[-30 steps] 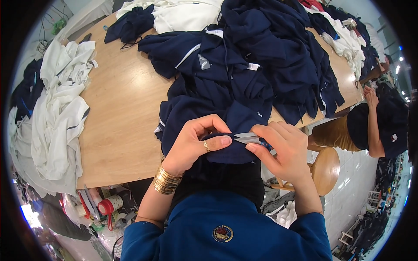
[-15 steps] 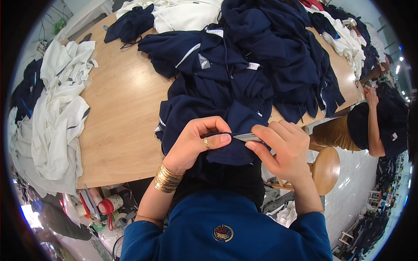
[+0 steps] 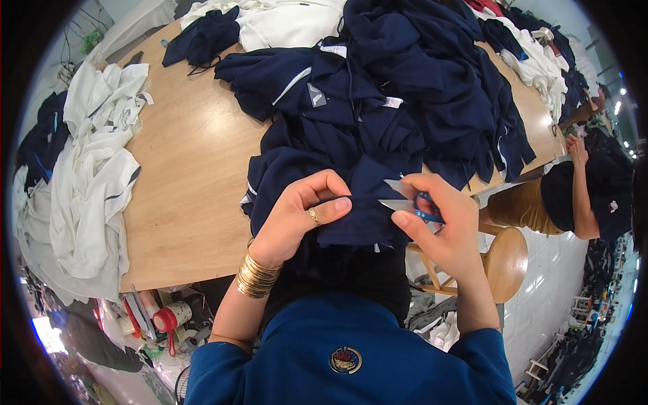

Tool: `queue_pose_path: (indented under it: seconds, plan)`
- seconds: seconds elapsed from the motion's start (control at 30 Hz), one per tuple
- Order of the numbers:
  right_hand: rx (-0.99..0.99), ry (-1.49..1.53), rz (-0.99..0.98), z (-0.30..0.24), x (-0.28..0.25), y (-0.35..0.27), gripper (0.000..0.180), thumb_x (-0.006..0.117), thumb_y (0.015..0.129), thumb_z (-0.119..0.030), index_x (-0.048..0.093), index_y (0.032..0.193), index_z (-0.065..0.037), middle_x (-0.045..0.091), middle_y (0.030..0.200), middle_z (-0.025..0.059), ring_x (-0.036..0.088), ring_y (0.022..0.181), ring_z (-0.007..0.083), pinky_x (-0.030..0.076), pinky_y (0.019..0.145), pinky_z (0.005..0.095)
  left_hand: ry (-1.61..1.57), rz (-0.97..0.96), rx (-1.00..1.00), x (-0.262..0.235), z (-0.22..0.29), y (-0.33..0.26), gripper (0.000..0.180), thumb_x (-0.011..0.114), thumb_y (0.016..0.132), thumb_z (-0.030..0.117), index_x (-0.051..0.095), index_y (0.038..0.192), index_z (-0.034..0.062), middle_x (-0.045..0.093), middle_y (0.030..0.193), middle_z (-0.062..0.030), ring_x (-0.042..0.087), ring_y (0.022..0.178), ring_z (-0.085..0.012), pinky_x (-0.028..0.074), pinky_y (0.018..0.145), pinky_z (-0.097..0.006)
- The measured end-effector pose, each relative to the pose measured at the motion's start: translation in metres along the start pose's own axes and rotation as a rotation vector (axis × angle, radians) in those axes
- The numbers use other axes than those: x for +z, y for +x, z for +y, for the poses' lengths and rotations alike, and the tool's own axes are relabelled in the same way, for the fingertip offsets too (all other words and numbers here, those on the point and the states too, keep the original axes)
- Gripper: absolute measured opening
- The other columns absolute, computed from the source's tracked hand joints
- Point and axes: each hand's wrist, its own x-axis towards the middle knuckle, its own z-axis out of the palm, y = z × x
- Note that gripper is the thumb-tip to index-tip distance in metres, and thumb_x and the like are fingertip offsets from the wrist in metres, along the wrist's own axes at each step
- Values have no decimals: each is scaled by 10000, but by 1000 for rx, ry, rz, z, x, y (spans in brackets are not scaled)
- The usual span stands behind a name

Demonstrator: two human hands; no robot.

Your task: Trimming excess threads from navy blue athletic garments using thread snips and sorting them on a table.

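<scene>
My left hand [image 3: 307,209] pinches a folded edge of a navy garment [image 3: 358,226] between thumb and forefinger, near the table's front edge. In my right hand [image 3: 442,226] is a pair of small thread snips [image 3: 428,208] with blue handles. Their two silver blades stand apart and point left, close to the pinched edge of the cloth. Whether a blade touches the fabric I cannot tell. The rest of the navy garment spreads away from me over the table, with white stripes and a small grey label [image 3: 316,96] showing.
Navy garments [image 3: 432,81] heap up on the wooden table [image 3: 175,182]. White garments [image 3: 94,175] hang over its left side, and more white cloth [image 3: 290,23] lies at the back. A round wooden stool [image 3: 507,263] and a co-worker [image 3: 574,189] are at the right.
The snips' blades, together before, have spread apart. My right hand has shifted slightly up and right, while my left hand keeps its pinch, slightly further left.
</scene>
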Motion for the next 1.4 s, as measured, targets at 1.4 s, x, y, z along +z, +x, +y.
queue_pose_path:
  seconds: [1.4]
  plan:
    - [-198, -181, -110, -1, 0, -14, 244, 705, 720, -229, 607, 849, -46, 567, 659, 53, 517, 531, 205, 379, 487, 287, 212, 41, 205, 3, 5, 0, 353, 739, 713, 87, 534, 999, 63, 493, 1001, -25, 523, 983, -142, 419, 909, -319]
